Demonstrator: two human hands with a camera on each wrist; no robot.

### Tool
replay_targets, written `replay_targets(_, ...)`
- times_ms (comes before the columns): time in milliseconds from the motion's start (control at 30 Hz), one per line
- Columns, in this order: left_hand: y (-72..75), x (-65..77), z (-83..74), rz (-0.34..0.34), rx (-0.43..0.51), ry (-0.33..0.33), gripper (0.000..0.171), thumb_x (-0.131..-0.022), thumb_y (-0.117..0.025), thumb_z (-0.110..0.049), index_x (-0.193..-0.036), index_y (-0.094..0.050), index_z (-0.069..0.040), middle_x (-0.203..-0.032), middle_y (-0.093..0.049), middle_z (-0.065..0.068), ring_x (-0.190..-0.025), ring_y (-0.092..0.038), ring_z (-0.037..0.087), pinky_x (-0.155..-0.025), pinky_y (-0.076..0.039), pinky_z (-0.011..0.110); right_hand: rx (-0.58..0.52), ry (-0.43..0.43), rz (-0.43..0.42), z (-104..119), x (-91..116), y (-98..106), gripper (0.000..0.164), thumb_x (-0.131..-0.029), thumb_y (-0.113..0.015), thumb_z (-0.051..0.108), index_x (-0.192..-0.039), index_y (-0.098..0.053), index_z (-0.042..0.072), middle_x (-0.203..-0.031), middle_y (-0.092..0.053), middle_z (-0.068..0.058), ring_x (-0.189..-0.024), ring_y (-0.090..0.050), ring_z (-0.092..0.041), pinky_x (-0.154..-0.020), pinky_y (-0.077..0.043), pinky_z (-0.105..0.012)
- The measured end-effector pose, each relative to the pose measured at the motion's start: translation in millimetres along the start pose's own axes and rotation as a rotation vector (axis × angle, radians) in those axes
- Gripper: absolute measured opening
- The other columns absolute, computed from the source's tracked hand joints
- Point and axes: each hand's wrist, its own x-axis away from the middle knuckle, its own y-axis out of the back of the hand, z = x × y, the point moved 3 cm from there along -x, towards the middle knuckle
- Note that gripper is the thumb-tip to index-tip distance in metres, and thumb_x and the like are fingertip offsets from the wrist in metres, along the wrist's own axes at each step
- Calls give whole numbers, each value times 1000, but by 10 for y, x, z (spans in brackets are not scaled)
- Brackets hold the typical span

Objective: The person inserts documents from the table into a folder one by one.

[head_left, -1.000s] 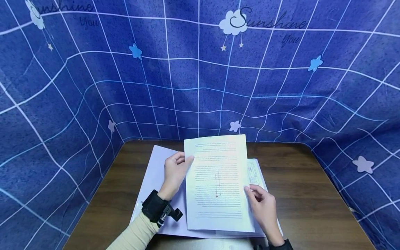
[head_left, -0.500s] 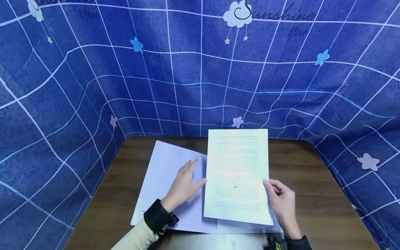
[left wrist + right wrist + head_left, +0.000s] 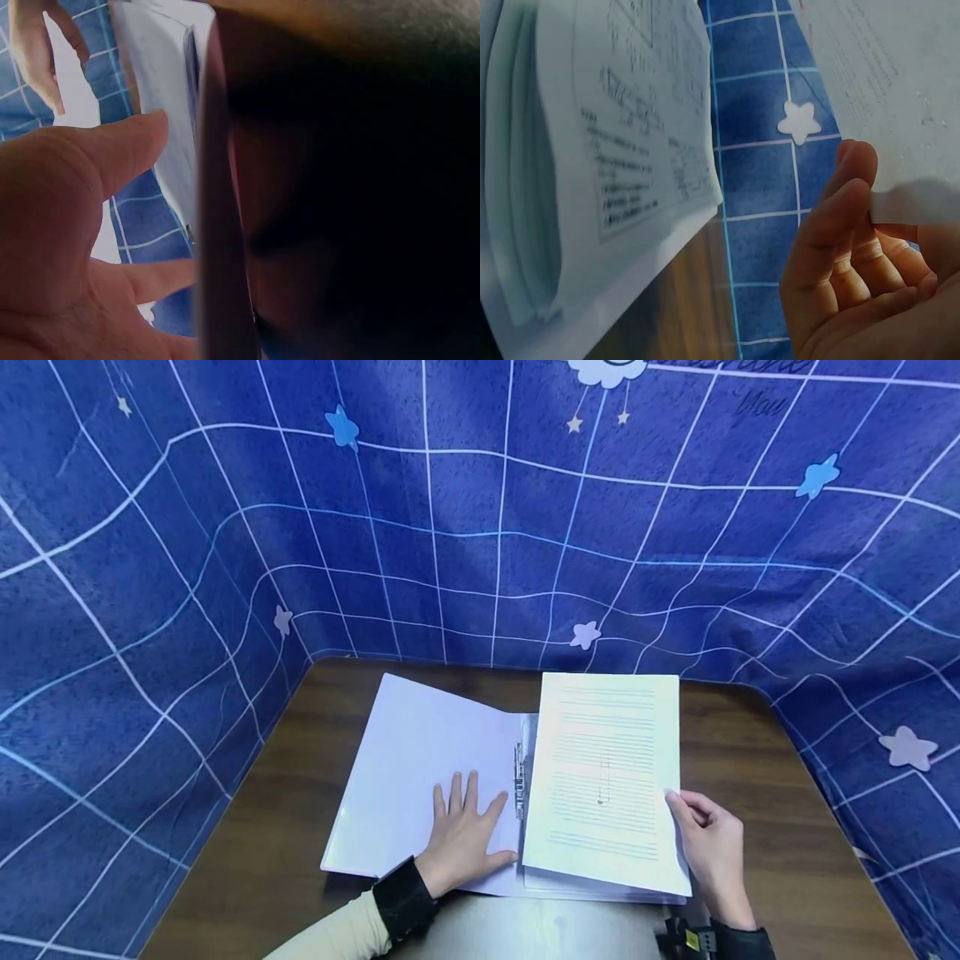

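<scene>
An open white ring binder [image 3: 420, 752] lies on the table, its metal clasp [image 3: 519, 781] bare along the spine. My left hand [image 3: 467, 839] rests with fingers spread on the binder's left cover, beside the clasp. Between thumb and fingers, my right hand [image 3: 716, 852] pinches the right edge of a printed sheet [image 3: 600, 735]. That sheet is held above the binder's right side and hides most of it. In the right wrist view, the sheet [image 3: 915, 82] hangs apart from a stack of printed pages [image 3: 637, 150] in the binder.
The brown wooden table [image 3: 772, 777] extends on both sides of the binder. A blue patterned cloth [image 3: 465, 560] with lines and stars encloses its back and sides. The front edge of the table reflects light.
My left hand has let go of the sheet and come down onto the left cover. The right hand has carried the sheet rightward, exposing the clasp. The head view has tilted down.
</scene>
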Motion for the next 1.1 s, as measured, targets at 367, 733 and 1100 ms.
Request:
replay_targets(367, -85, -8, -8, 22, -81, -46, 69, -79, -79, -63, -140, -66, -31, -157, -33, 36, -145, -20, 63, -109, -14, 81, 44, -68, 28, -185, -65, 53, 39, -99, -69, 33, -114, -75, -3, -86, -74, -11, -64, -59, -10, -51, -44, -24)
replay_targets(733, -137, 36, -6, 41, -56, -29, 70, -78, -81, -61, -140, -65, -33, -158, -32, 35, -146, -20, 61, -110, -14, 80, 100, -81, 80, -274, -62, 104, 42, -100, -68, 36, -114, -76, -3, -87, -75, -11, -68, -58, -12, -55, -43, -24)
replay_targets(1100, -139, 66, 3, 30, -70, -24, 71, -77, -81, -63, -140, -65, -35, -158, -34, 33, -146, -22, 60, -110, -15, 80, 152, -98, 182, -218, -159, -28, 43, -102, -65, 36, -118, -72, -3, -87, -71, -9, -78, -57, -22, -59, -39, -28)
